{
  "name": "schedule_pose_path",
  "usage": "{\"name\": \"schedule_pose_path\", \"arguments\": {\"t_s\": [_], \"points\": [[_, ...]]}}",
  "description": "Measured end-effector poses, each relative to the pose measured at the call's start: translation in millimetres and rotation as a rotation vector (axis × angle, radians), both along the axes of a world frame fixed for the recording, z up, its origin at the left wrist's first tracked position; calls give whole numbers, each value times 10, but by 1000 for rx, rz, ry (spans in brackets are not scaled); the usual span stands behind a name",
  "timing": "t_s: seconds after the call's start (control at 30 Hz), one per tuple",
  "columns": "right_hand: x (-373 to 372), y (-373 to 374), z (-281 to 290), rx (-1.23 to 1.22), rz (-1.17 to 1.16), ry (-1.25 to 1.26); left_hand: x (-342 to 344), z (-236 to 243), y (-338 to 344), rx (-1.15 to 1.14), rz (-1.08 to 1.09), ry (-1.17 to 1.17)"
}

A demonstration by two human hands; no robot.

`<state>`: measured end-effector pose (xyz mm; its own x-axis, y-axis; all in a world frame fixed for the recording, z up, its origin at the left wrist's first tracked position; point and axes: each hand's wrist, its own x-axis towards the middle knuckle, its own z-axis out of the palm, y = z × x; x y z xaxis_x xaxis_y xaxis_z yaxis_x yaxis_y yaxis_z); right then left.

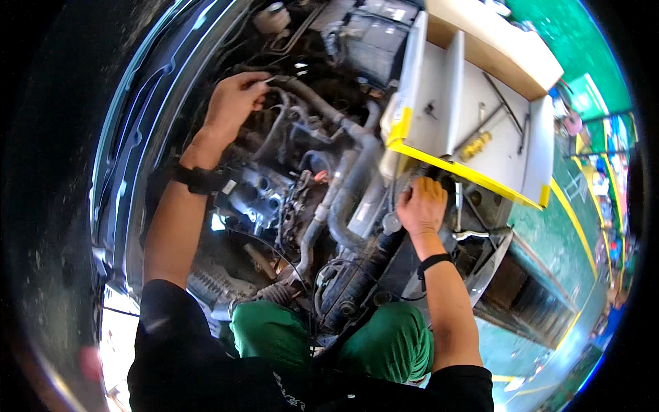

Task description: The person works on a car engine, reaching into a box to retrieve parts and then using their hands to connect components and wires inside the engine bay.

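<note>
My left hand (235, 108) is over the far left of the engine bay, thumb and fingers pinched together. A small pale object (269, 79) shows at its fingertips, too small to name. Just beyond and beside it runs a grey hose (312, 99). My right hand (422, 206) is lowered at the front edge of the engine bay, just below the yellow rim of a parts tray (473, 175). Its fingers are curled and their tips are hidden, so what they grip cannot be seen. Close to its right lie a ratchet (473, 235) and a wrench (458, 206).
The divided tray holds a long-handled tool (506, 103), a yellow-handled tool (475, 146) and other small pieces. A battery (377, 41) stands behind it. My green-trousered knees (388, 340) rest against the front of the bay. The raised hood (147, 137) borders the left. Green floor (573, 199) extends right.
</note>
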<state>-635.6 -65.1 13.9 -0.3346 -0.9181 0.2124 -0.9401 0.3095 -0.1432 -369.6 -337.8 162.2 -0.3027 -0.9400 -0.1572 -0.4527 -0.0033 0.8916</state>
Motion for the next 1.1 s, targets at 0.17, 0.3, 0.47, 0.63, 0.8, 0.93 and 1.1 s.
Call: {"name": "schedule_pose_path", "arguments": {"t_s": [0.17, 0.3, 0.47, 0.63, 0.8, 0.93, 1.1], "points": [[108, -34, -81, -21, 17, 19, 1931, -862, -354, 73, 339, -149], [30, 8, -139, 51, 31, 35, 2593, -1516, -292, 158, 518, -329], [21, -42, -181, 46, 114, 91, 2866, -2068, -137, 123, 627, -403], [-97, 60, -309, 113, 128, 84, 3136, -2761, -295, -98, 500, -458], [-239, 133, -302, 152, 148, 214, 3213, -3497, -231, -420, 501, -240], [-291, 149, -366, 106, 171, 205, 3186, -3622, -208, -152, 610, -218], [-389, 130, -320, 190, 115, 184, 3029, -3059, -163, -129, 540, 14]]}}
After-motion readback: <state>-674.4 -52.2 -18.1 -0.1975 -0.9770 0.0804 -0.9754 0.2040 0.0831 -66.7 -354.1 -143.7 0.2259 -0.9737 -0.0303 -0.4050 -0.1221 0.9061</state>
